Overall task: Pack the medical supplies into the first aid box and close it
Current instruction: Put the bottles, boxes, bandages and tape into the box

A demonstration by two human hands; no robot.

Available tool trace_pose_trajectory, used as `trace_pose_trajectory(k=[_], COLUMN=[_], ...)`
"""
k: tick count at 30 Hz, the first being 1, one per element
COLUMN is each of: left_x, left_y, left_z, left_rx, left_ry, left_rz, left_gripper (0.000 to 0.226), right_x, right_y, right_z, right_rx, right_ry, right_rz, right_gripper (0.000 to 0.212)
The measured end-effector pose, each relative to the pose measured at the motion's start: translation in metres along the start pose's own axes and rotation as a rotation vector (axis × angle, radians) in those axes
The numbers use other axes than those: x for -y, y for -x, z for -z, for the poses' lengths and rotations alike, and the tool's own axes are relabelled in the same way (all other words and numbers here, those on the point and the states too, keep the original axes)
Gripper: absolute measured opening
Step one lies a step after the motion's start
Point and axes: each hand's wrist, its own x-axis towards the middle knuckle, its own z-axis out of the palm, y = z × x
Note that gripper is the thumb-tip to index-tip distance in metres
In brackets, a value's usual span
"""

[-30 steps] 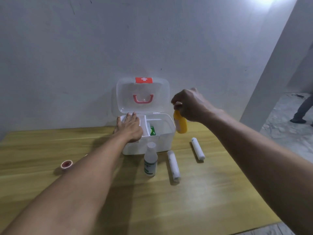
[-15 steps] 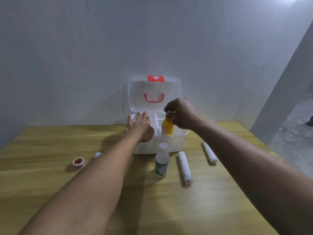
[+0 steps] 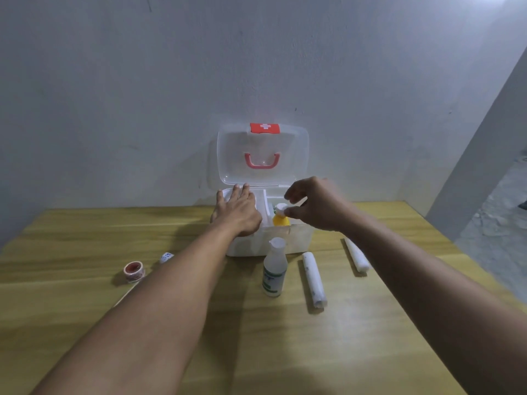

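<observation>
The first aid box [image 3: 296, 240], one white case, stood at the far edge of the wooden table [image 3: 370, 337] against the wall, its clear lid [image 3: 262, 155] propped upright with a red handle and a red cross tab; one yellow bottle [image 3: 281, 220] with a white cap sat upright in the box's right-hand part. The right hand [image 3: 316, 208] hovered over it, thumb and forefinger narrowed around the cap, though whether they gripped it I cannot tell; the left hand [image 3: 238, 213] lay flat and spread on the box's left side. On the table lay two white bandage rolls [image 3: 313, 277] [image 3: 357, 255], one clear bottle [image 3: 274, 267] standing just in front of the box, one tape roll [image 3: 134, 270] well to the left, and one small white item [image 3: 166, 257] beside the left forearm.
</observation>
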Motion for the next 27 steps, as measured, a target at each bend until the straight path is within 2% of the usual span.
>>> trace_pose_trajectory(k=[2,4,6,11,17,21,24,27], left_x=[-0.001,-0.001,-0.001,0.0,0.0,0.0,0.0,0.0], left_y=[-0.001,-0.001,-0.001,0.0,0.0,-0.002,0.0,0.001], left_z=[0.0,0.0,0.0,0.001,0.001,0.001,0.002,0.002], left_rx=[0.001,-0.001,0.0,0.006,0.018,0.019,0.023,0.016], left_ry=[-0.007,-0.016,-0.019,-0.028,-0.037,-0.039,-0.018,-0.01], left_rz=[0.002,0.005,0.006,0.003,-0.007,-0.008,-0.005,-0.005], left_gripper=[0.063,0.063,0.063,0.063,0.062,0.063,0.067,0.067], right_x=[0.002,0.005,0.009,0.012,0.009,0.003,-0.004,-0.015], right_y=[0.012,0.022,0.029,0.036,0.02,-0.002,-0.019,-0.03], right_z=[0.008,0.009,0.002,-0.001,0.069,0.091,0.072,0.039], right_rx=[0.177,0.393,0.442,0.294,0.031,-0.147,-0.197,-0.157], right_ry=[-0.06,-0.105,-0.064,-0.022,-0.116,-0.043,0.074,0.151], right_rz=[0.02,0.029,0.078,0.104,0.046,0.006,-0.035,-0.042], right_gripper=[0.036,0.046,0.048,0.033,0.028,0.029,0.03,0.031])
